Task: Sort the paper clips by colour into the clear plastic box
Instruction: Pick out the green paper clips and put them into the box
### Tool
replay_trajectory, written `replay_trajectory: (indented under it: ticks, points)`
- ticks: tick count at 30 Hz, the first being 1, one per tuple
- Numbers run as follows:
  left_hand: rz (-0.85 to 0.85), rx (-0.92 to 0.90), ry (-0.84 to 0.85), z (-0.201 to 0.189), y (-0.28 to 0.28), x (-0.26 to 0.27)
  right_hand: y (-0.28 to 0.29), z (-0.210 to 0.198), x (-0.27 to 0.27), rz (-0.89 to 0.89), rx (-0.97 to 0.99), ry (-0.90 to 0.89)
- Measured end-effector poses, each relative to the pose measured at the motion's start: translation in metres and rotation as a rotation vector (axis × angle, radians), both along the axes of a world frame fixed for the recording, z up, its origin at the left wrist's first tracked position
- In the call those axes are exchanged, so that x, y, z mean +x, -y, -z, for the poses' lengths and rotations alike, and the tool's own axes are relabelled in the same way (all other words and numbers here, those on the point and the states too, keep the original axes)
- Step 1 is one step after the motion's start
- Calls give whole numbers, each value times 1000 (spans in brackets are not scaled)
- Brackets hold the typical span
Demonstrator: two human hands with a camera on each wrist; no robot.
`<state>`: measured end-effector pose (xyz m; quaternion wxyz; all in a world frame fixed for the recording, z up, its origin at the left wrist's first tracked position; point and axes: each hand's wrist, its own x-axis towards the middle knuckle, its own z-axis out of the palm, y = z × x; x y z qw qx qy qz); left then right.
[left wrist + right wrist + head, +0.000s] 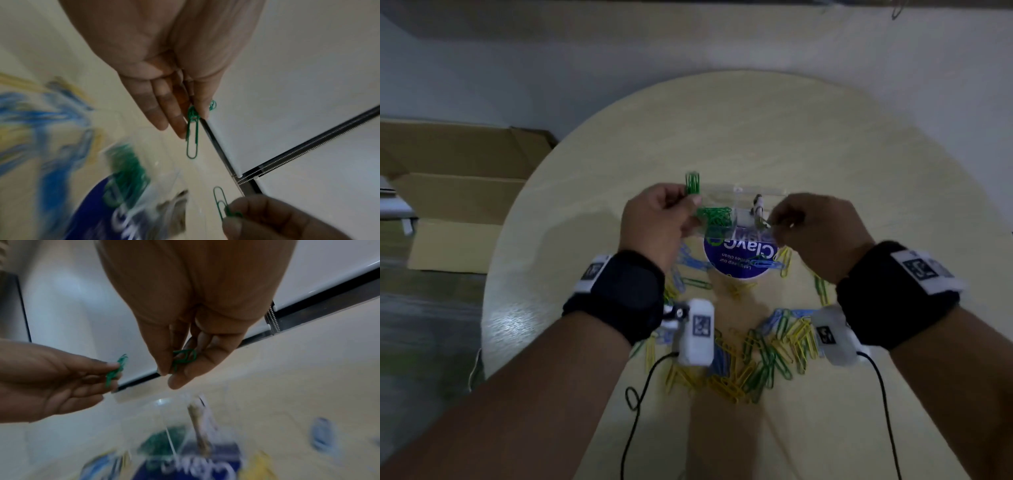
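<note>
Left hand (pixel 654 216) pinches a bunch of green clips (pixel 692 184); right hand (pixel 822 233) pinches one green clip (pixel 184 359). Both hover over the clear plastic box (pixel 736 212) on the bench (pixel 825 154). We'd lower them over the green compartment (pixel 714 216), then let go.

Clear plastic box (pixel 736 212) partly hidden behind both hands in the head view; smeared by motion blur in both wrist views, dividers not traceable; count of green clips (pixel 717 216) inside indeterminate. Loose clip pile (pixel 756 356) partly covered by wrist cameras and forearms. Blue sticker (pixel 739 255) lettering only partly legible. Cardboard box (pixel 458 192) cut off at left edge.
</note>
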<state>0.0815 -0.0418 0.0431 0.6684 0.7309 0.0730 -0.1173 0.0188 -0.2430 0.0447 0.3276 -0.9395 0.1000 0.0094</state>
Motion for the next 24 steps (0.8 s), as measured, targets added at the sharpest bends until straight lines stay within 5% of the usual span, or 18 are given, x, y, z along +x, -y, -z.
replay_trajectory:
  ticks: [3, 7, 10, 13, 18, 24]
  points:
    - [-26, 84, 136, 4, 11, 26, -11, -7, 28, -13, -18, -13]
    - [227, 623, 294, 30, 9, 39, -30, -1, 55, -5, -62, -75]
    - [351, 863, 384, 44, 3, 39, -44, 7, 67, -56, -131, -205]
    - [332, 886, 460, 49, -7, 34, -51, 8, 68, -89, -163, -235]
    - [352, 818, 461, 41, -37, -11, -33, -7, 22, 37, -76, -43]
    - [887, 947, 508, 60, -73, -114, -21, 34, -114, -188, -148, -145]
